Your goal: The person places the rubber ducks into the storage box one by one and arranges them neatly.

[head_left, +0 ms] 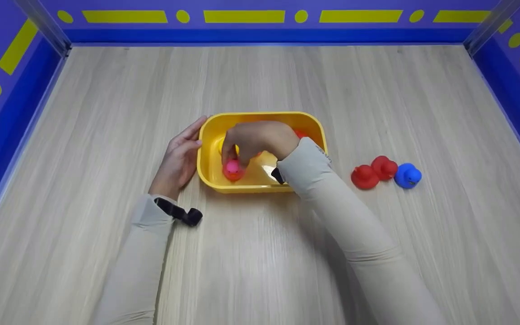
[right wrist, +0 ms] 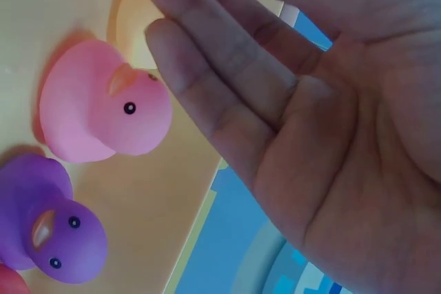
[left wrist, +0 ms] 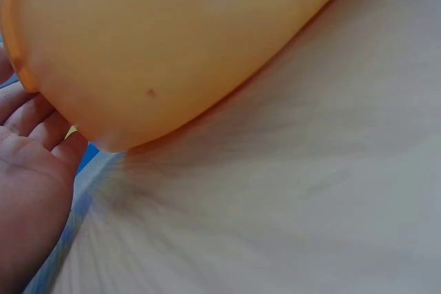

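Observation:
A yellow plastic bin (head_left: 260, 188) sits on the table. My left hand (head_left: 179, 155) rests against its left side, fingers along the outer wall and thumb at the rim. The left wrist view shows that hand (left wrist: 34, 163) beside the bin's orange-looking wall (left wrist: 151, 46). Inside the bin, my right hand (head_left: 255, 140) pinches a bright pink rubber duck (head_left: 233, 169) near the front left corner. Close to the right hand (right wrist: 296, 115), in the right wrist view, are a light pink duck (right wrist: 103, 105) and a purple duck (right wrist: 55, 222). The right hand partly hides the bin's contents.
Two red ducks (head_left: 364, 177) and a blue duck (head_left: 408, 175) stand in a group on the table right of the bin. A yellow duck (head_left: 222, 146) shows inside the bin. Blue and purple panels (head_left: 260, 35) with yellow marks border the wood-grain table (head_left: 260, 76).

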Demonstrator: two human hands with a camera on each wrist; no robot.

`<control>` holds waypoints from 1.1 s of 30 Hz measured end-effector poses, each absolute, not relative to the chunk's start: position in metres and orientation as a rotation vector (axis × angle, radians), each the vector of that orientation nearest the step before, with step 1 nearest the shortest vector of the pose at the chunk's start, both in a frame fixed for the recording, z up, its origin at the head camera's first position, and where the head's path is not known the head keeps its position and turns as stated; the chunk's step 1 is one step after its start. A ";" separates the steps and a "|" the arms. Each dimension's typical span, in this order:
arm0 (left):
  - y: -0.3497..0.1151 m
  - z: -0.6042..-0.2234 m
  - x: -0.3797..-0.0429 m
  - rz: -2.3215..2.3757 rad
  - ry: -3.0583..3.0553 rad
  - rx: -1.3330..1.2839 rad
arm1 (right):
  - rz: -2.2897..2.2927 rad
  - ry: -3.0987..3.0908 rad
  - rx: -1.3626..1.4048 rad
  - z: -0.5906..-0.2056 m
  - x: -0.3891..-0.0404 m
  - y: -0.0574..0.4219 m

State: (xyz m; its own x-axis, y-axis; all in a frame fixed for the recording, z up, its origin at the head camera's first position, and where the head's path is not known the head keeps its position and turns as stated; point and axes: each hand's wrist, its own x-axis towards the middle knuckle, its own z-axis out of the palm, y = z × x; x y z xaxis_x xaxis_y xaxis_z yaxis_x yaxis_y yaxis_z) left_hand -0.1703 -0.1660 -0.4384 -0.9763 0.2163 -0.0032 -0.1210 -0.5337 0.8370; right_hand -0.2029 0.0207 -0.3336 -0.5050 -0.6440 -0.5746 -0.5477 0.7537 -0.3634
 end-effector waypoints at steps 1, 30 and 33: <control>-0.166 -0.439 -0.170 2.589 1.404 0.148 | -0.177 2.236 -0.891 -0.334 -0.203 0.021; -0.165 -0.437 -0.169 2.593 1.430 0.147 | -0.366 2.329 -0.880 -0.318 -0.200 0.071; -0.165 -0.437 -0.169 2.597 1.419 0.132 | -0.389 2.370 -0.941 -0.317 -0.198 0.082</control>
